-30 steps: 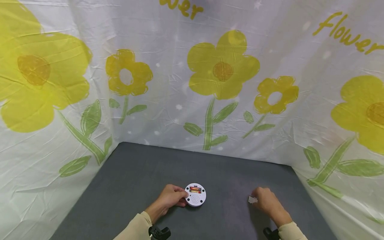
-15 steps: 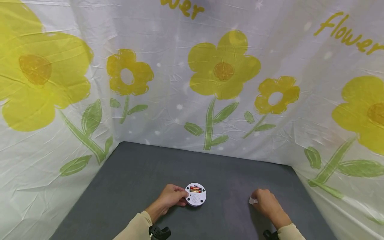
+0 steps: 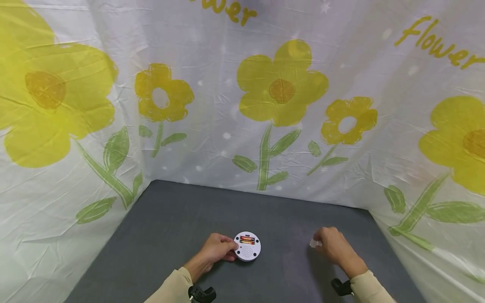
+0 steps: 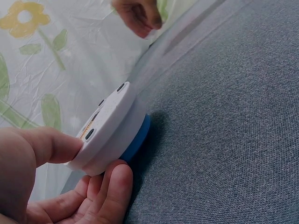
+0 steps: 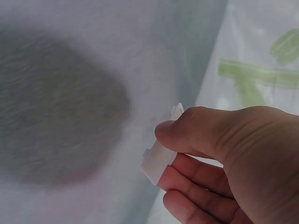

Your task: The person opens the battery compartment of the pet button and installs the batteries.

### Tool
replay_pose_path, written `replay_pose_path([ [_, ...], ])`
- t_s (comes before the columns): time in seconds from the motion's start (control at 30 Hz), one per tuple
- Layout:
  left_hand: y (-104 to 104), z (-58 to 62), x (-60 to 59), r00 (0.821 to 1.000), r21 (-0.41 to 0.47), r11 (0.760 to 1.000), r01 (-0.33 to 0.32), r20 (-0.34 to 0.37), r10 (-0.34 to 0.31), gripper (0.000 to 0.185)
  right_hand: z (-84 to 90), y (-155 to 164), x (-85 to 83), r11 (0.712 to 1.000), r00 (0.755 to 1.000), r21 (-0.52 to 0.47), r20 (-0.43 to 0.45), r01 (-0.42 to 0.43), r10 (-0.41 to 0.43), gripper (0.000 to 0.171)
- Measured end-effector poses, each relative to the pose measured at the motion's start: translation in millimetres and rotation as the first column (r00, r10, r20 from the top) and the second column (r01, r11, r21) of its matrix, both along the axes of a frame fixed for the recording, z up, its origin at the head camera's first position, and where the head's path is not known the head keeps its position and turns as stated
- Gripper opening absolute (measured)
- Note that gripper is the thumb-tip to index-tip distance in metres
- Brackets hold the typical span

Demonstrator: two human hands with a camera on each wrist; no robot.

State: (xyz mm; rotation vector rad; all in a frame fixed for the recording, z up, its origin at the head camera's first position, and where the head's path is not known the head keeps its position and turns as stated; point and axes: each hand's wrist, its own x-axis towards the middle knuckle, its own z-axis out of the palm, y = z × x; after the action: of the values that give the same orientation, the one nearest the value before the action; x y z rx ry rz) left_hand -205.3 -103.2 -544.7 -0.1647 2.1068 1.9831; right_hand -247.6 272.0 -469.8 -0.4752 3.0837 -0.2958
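A round white battery-powered device [image 3: 247,251] shows its underside, with two batteries [image 3: 247,240] in an uncovered compartment, speaker holes and small dark feet. My left hand [image 3: 215,251] grips its left edge, thumb on top and fingers below. In the left wrist view the device [image 4: 112,123] is tilted and has a blue lower part near the cloth. My right hand [image 3: 335,248], to the right and raised off the table, pinches a small white battery cover [image 5: 161,158] between thumb and fingers. Small clip tabs show along the cover's edges.
A dark grey cloth-covered table [image 3: 182,210] lies under both hands. White curtains [image 3: 212,139] printed with yellow flowers stand along its back and sides. A black strap device [image 3: 202,293] sits on the left wrist, another [image 3: 341,287] on the right.
My right hand has lifted and shifted slightly left with the battery cover. The left hand and the round device have stayed in place.
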Motion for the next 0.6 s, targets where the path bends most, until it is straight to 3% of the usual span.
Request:
replay_pose_path([
  [0.37, -0.3, -3.9, -0.1, 1.0, 0.006, 1.0, 0.003, -0.009, -0.003, 0.022, 22.8, -35.0, -4.2, 0.988, 0.987, -0.048, -0.074, -0.149, 0.145, 0.013],
  [0.6, 0.9, -1.2, 0.3, 1.0, 0.016, 1.0, 0.004, -0.005, -0.004, 0.022, 29.6, -62.1, -9.0, 0.979, 0.978, -0.065, -0.091, -0.195, 0.189, 0.013],
])
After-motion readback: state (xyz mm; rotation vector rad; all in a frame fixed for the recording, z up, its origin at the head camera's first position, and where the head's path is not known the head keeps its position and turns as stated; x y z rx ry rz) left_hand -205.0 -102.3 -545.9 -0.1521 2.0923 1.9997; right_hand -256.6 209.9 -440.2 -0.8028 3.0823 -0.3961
